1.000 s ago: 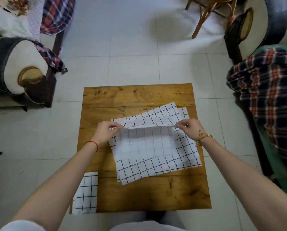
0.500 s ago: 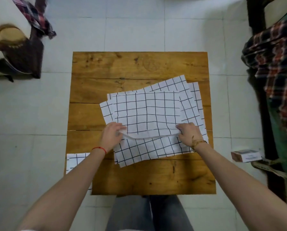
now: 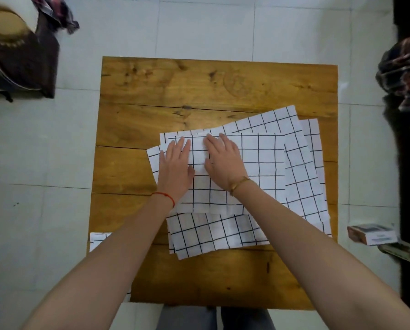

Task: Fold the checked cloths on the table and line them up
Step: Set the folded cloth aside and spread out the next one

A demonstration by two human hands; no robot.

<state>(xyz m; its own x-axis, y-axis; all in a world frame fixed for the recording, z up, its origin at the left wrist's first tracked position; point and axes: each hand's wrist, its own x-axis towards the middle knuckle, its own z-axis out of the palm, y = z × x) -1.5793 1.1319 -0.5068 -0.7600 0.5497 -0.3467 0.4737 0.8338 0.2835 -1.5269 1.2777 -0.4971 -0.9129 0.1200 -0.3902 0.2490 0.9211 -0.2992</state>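
Hands press flat, fingers straight: our left hand [image 3: 175,172] and right hand [image 3: 224,163] lie side by side on the folded checked cloth [image 3: 258,167]. It tops other checked cloths [image 3: 213,234] toward the table's [image 3: 199,86] right edge.

Bare table [image 3: 199,91] beyond the checked cloths [image 3: 258,163] leaves room; nothing stands there.

Looks like a home living room. Floor is pale glossy square tiles [image 3: 199,27]. Centre of frame: a low square table of knotty honey-brown wooden planks [image 3: 218,86]. Upper left: dark wooden seat with a cream bolster cushion [image 3: 6,29] and a plaid blanket [image 3: 61,13] draped over it. Right edge: more red-and-navy plaid fabric [image 3: 406,67] on dark furniture. Small printed cardboard box [image 3: 371,233] on the floor at lower right.
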